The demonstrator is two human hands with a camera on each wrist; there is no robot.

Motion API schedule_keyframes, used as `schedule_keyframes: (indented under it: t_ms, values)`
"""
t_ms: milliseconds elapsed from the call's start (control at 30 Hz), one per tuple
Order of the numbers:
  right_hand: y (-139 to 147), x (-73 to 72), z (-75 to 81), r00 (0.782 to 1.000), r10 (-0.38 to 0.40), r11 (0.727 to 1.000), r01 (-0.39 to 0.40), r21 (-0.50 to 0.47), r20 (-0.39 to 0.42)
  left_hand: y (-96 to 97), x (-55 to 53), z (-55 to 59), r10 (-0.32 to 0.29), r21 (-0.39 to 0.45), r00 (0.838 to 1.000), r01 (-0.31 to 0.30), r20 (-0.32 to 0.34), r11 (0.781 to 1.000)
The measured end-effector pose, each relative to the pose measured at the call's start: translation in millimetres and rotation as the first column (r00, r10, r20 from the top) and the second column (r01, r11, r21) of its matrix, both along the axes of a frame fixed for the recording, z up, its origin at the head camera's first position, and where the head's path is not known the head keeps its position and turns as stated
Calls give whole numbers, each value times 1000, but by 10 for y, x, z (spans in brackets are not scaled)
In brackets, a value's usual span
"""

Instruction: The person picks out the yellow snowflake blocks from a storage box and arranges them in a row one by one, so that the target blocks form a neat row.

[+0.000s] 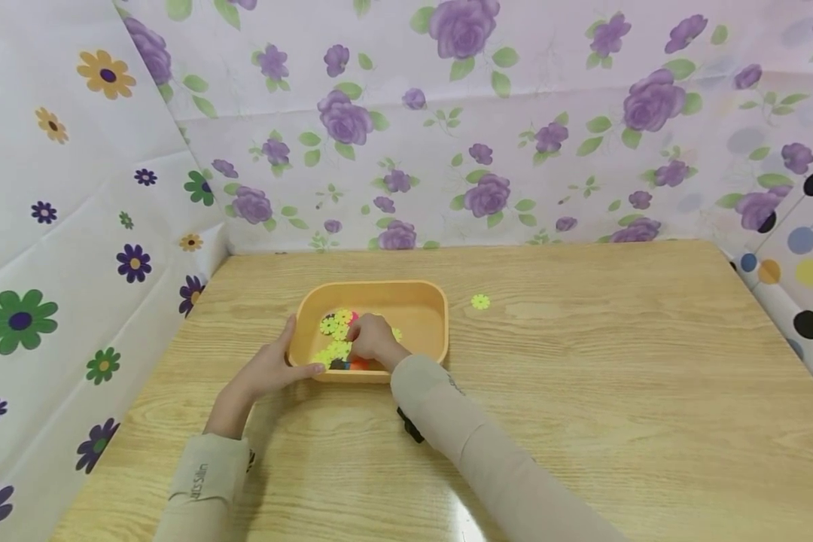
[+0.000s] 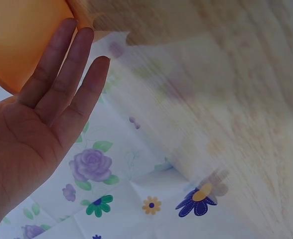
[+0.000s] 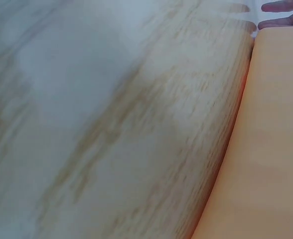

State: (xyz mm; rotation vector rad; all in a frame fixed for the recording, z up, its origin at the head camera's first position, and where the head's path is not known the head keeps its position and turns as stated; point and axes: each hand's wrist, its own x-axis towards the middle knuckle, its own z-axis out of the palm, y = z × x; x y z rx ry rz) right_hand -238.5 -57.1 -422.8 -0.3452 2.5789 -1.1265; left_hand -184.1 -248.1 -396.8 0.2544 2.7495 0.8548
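An orange plastic tub (image 1: 413, 301) stands on the wooden table, with several small yellow flower-shaped discs (image 1: 328, 325) heaped in its left half. A red piece (image 1: 359, 364) and a dark piece (image 1: 339, 364) lie by its front wall. At the front left corner my left hand (image 1: 267, 367) holds the tub, thumb on the front rim and fingers along the left side; the left wrist view shows its fingers (image 2: 62, 64) against the outer wall. My right hand (image 1: 374, 339) reaches in among the discs, knuckles up. Its fingertips are hidden, and I cannot tell whether they grip a piece.
One yellow flower-shaped disc (image 1: 480, 302) lies on the table (image 1: 583, 376) to the right of the tub. Flower-printed sheets (image 1: 393, 120) hang behind the table and along its left side. A dark strap piece (image 1: 409, 426) shows under my right sleeve.
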Motion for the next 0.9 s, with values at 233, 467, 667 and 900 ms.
schedule_keyframes:
  t_ms: [233, 467, 667, 900]
  values:
    - [15, -32, -12, 999, -43, 998, 43, -51, 0, -4, -14, -7, 15, -3, 1000, -15, 11, 1000]
    - [26, -44, -19, 995, -93, 983, 99, -156, 41, -7, -23, 0, 21, -9, 1000, -20, 22, 1000]
    - [67, -2, 55, 987, -103, 954, 132, -268, 122, -8, -26, -1, 15, -14, 1000, -14, 19, 1000]
    - [124, 25, 136, 977, -103, 921, 164, -354, 185, -8, -19, -8, 9, -16, 1000, -9, 10, 1000]
